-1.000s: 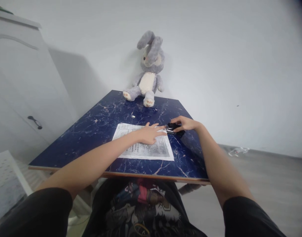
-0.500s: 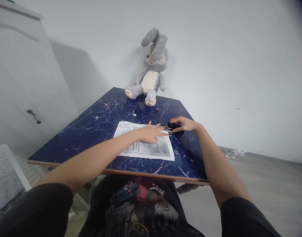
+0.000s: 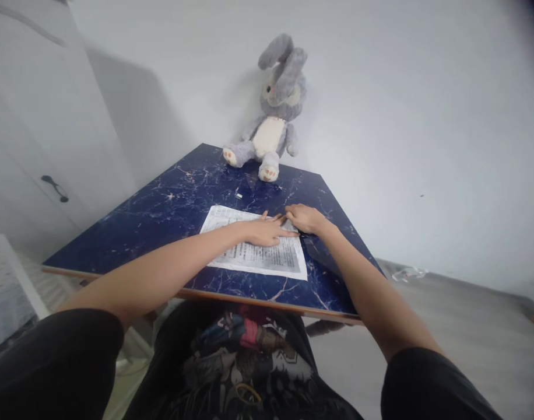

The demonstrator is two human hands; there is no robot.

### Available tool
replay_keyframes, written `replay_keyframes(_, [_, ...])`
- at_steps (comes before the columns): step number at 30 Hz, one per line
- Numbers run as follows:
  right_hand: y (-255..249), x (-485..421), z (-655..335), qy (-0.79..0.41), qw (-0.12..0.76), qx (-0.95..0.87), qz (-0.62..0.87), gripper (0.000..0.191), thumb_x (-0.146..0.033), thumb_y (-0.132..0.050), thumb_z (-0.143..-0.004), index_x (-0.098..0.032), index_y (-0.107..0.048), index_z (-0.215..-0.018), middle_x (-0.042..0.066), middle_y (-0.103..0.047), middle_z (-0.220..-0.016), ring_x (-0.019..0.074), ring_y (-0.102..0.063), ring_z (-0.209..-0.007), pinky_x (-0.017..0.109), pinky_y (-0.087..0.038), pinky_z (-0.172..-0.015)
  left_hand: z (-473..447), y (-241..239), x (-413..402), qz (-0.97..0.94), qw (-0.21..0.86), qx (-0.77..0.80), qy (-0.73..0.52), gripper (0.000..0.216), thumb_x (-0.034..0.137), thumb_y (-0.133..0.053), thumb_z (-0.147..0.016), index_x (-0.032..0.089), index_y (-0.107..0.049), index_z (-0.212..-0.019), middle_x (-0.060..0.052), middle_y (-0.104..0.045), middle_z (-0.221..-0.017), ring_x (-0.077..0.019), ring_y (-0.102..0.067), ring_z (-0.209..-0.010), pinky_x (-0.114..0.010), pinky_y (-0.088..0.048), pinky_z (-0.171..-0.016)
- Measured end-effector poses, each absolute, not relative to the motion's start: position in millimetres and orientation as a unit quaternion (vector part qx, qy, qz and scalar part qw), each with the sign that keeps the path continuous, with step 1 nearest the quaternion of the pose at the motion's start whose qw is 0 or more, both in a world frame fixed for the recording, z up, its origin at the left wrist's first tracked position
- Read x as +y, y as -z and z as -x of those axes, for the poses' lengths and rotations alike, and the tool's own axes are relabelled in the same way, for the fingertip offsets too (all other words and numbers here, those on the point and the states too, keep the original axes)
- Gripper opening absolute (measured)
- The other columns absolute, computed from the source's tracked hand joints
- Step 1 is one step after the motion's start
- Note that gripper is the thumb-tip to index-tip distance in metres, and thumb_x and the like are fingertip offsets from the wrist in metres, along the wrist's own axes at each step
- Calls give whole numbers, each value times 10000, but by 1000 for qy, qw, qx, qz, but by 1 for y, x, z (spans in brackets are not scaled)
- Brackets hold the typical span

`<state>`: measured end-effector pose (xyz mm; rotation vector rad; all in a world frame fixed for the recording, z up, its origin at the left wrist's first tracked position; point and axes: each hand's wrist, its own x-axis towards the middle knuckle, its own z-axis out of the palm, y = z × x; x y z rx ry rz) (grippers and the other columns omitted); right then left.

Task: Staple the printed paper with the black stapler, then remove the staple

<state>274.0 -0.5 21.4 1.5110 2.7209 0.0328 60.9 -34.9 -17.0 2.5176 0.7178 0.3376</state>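
Left hand (image 3: pixel 263 233): flat on the paper (image 3: pixel 276 263), fingers spread, the sheet lying on the table (image 3: pixel 153 224). Right hand (image 3: pixel 305 218): a second ago it gripped the black stapler (image 3: pixel 309 236) from the side; now it has shifted over it, beside the left fingertips at the sheet's far right corner. Little of the stapler shows; whether the right fingers pinch or press, I cannot tell. Finding: pressing at that corner is probably under way.

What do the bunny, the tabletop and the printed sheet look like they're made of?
Bunny: soft plush, judging by its fuzzy nap. Tabletop: glossy, perhaps marble-look laminate or stone, given its veins and reflections. Printed sheet: matte, probably paper, thin and wavy-edged.
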Motion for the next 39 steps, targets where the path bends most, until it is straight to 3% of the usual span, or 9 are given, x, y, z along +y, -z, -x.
replay_keyframes(6, [-12,-7,-264,-77,21,862,-500,361,-363,-414,-1032,-149,-704,-1035,222,-706,-1138,362,-617,-1113,441,-444,-936,-60,20,-37,-915,262,262,-158,643,430,-683,-854,417,-557,-1484,3,-320,-1699,-373,-161,-1602,-662,-71,-1265])
replay_keyframes(13, [-38,9,-301,168,-129,900,-380,562,-642,-353,-1042,-185,-678,-1004,95,-714,-1044,238,-621,-943,365,-452,-896,-47,-1,-38,-934,180,272,-145,584,429,-650,-897,367,-574,-1473,-59,-344,-1686,-378,-284,-1553,-596,-163,-1253])
replay_keyframes(17, [-51,9,-344,256,-63,920,-290,499,-633,-711,-850,-181,-726,-1061,72,-724,-1071,239,-633,-975,350,-460,-903,-28,-11,-35,-939,177,269,-124,441,513,-611,-940,301,-719,-1311,-100,-589,-1480,-340,-526,-1363,-474,-338,-1174])
replay_keyframes(22, [-47,19,-386,240,-65,892,-378,490,-541,-777,-761,-167,-763,-1077,64,-752,-1004,249,-655,-891,341,-470,-811,-20,-11,-34,-937,220,260,-73,693,649,-676,-879,399,-529,-1508,-40,-404,-1660,-338,-370,-1520,-484,-224,-1253])
replay_keyframes(26, [-43,31,-391,140,-180,843,-487,437,-551,-709,-798,-150,-747,-969,66,-722,-855,229,-612,-761,338,-426,-717,-38,5,-30,-909,226,316,-151,715,627,-733,-842,297,-572,-1456,-113,-411,-1647,-349,-362,-1525,-521,-207,-1264])
replay_keyframes(29, [-48,25,-367,131,-287,816,-485,431,-564,-618,-880,-152,-703,-973,63,-696,-844,218,-595,-749,330,-408,-693,-45,17,-18,-847,316,331,-272,551,433,-755,-853,243,-621,-1352,-145,-543,-1527,-320,-484,-1436,-500,-330,-1213])
replay_keyframes(33, [-47,3,-308,193,-200,878,-389,374,-539,-667,-872,-171,-705,-930,38,-677,-795,202,-576,-718,322,-393,-682,-41,21,-3,-644,497,349,-465,242,243,-666,-854,189,-662,-1090,-144,-681,-1305,-281,-630,-1269,-454,-464,-1087])
replay_keyframes(35, [-39,-7,-278,205,-157,904,-342,368,-532,-687,-865,-175,-721,-948,40,-689,-808,198,-572,-707,316,-391,-672,-37,19,0,-584,547,335,-498,189,259,-666,-855,177,-665,-1025,-139,-712,-1234,-267,-669,-1196,-409,-500,-1023])
replay_keyframes(39, [-22,-12,-249,206,-196,909,-303,440,-549,-709,-861,-168,-741,-1079,81,-736,-980,230,-627,-801,333,-450,-745,-37,15,-3,-561,567,323,-510,282,430,-650,-910,163,-699,-991,-135,-742,-1163,-267,-701,-1105,-357,-529,-927])
